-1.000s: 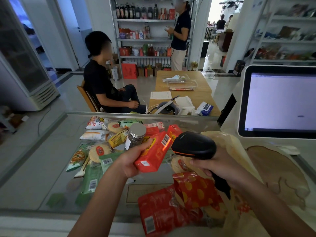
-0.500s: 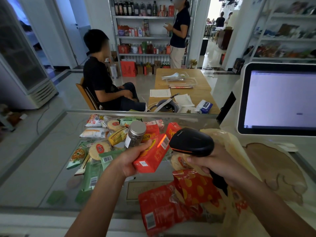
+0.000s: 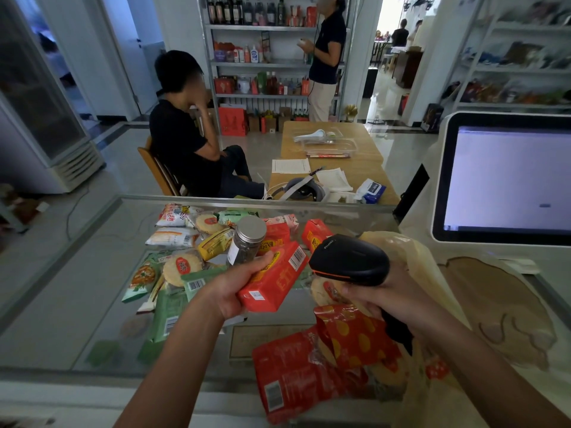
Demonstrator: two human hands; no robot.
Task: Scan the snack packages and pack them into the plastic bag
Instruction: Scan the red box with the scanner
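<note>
The red box [image 3: 273,279] is in your left grip [image 3: 233,293], up off the tabletop [image 3: 71,291], barcode end just beside the scanner [image 3: 349,261]. Prob. light, stiff cardboard, corners crushable: hold mid-body on the long sides, no squeeze. That grip is wrapped round it, thumb across the top, forearm angled in. Your right grip [image 3: 392,299] is closed round the scanner handle, over the plastic bag [image 3: 429,267].

The left hand [image 3: 234,291] grips a red box [image 3: 275,278], barcode up, facing the scanner [image 3: 350,259] in the right hand [image 3: 392,299]. Scanner nose sits just beside the box. Snacks [image 3: 182,267] and a jar [image 3: 247,242] rest on the glass surface [image 3: 92,273]; the bag [image 3: 432,273] lies at right.
</note>
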